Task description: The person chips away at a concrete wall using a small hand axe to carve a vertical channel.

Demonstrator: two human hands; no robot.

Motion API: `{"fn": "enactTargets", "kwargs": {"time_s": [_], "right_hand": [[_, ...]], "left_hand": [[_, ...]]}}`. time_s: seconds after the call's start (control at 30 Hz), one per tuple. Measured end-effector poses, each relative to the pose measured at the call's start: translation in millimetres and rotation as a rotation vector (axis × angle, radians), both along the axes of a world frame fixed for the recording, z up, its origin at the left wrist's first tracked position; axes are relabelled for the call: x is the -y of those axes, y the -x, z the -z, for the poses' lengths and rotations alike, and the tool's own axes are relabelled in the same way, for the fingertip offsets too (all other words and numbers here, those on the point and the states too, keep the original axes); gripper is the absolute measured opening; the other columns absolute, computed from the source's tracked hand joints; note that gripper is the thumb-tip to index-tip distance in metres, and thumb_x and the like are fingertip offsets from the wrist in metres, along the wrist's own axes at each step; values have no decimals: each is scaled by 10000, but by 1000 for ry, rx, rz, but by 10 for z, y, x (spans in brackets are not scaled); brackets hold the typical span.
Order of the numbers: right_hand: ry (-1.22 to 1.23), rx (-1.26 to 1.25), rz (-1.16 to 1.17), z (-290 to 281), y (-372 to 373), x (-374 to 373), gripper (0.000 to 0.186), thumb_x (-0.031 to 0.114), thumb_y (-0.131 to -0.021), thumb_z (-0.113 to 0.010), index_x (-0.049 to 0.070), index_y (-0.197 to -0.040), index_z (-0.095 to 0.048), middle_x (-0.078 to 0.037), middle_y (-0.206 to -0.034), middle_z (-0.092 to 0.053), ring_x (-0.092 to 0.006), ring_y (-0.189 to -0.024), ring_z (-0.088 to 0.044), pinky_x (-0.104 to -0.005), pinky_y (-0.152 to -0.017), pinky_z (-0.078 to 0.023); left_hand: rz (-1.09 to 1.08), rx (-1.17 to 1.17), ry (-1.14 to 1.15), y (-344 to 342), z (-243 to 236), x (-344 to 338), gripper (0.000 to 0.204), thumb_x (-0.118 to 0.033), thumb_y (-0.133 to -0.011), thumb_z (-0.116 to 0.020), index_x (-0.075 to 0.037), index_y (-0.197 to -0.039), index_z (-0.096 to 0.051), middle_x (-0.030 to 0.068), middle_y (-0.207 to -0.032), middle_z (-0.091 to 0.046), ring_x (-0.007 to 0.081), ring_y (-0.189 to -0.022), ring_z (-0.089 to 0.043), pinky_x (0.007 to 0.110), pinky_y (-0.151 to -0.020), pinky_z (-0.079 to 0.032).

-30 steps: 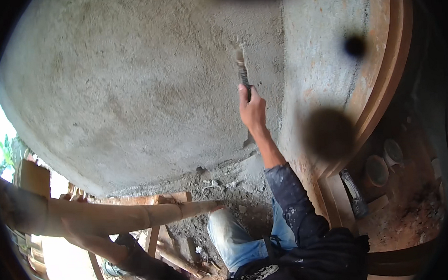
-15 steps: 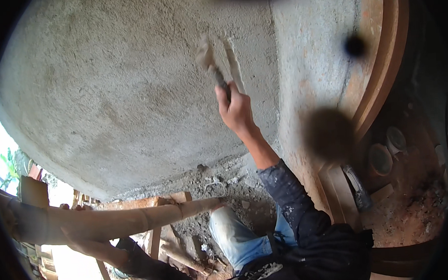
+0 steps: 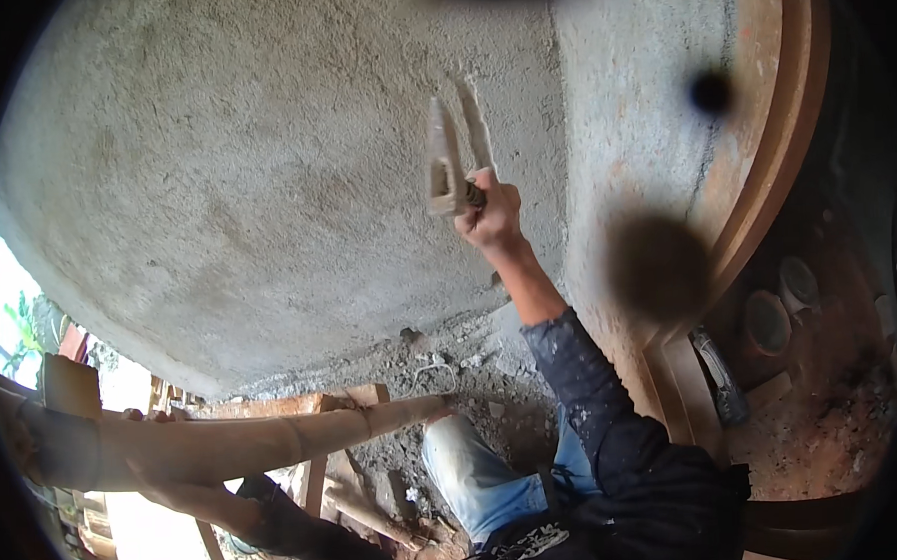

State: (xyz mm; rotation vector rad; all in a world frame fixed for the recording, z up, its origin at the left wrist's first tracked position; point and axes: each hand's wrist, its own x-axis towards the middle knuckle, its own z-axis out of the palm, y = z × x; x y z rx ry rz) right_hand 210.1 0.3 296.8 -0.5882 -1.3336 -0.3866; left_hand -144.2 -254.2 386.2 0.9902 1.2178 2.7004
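My right hand (image 3: 494,213) is closed round the dark handle of a hammer with a pointed, dust-covered head (image 3: 444,155). The hammer is in front of the grey plastered wall (image 3: 263,168), its point directed up and away from me. Just right of its head, a narrow vertical groove (image 3: 476,124) is cut into the plaster. At the lower left, my left hand (image 3: 183,492) reaches under a thick bamboo pole (image 3: 236,445); its fingertips show over the pole's upper side. The palm is partly hidden by the pole.
The plastered wall meets another (image 3: 627,122) at a corner on the right, beside a brown frame (image 3: 797,115). Rubble (image 3: 493,388) lies along the wall's foot. Wooden boards (image 3: 274,406) stand behind the pole. Two round containers (image 3: 768,323) sit at the right. Dark blurred spots cover parts of the view.
My right hand has drawn the hammer back from the wall toward me, and its head has turned so that the point faces upward. My left hand stays on the bamboo pole.
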Motion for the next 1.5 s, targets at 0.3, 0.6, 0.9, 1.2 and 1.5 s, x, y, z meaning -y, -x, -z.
{"fn": "enactTargets", "kwargs": {"time_s": [0.3,0.6,0.9,1.2,1.5], "right_hand": [[598,-235,-56,88,227,105,338,366,-967,-471,43,-884,-526,-90,-529,-538,-283,-457,-577,-372,-411,-411],[983,-303,26,203,-98,-213,388,365,-975,-464,3,-867,-554,-135,-515,-509,-261,-438,-557,-374,-400,-381],[362,-37,181,305,-133,-247,438,432,-969,-430,28,-827,-518,-136,-597,-607,-351,-529,-610,-399,-408,-456],[112,-28,-41,71,145,11,395,406,-948,-496,24,-851,-537,-114,-562,-566,-343,-498,-589,-408,-424,-451],[665,-274,-29,278,196,-205,426,425,-952,-474,19,-848,-551,-108,-531,-546,-299,-429,-556,-399,-400,-432]], "left_hand": [[-29,-29,47,30,28,28,614,-463,-893,-523,43,-1241,-504,155,-1011,-607,253,-911,-603,356,-821,-482],[-53,-75,99,84,-53,-54,603,-467,-881,-554,25,-1228,-516,147,-1009,-605,244,-929,-602,354,-854,-473],[-85,242,277,-169,-399,-38,614,-538,-850,-507,-29,-1193,-533,139,-960,-596,229,-879,-592,362,-793,-474],[-57,-75,56,-40,-24,-12,639,-507,-877,-536,27,-1228,-522,151,-1052,-591,250,-951,-593,356,-830,-479],[-83,-127,50,-71,-9,-47,630,-495,-876,-554,22,-1233,-515,149,-1020,-593,246,-940,-599,354,-828,-480]]}}
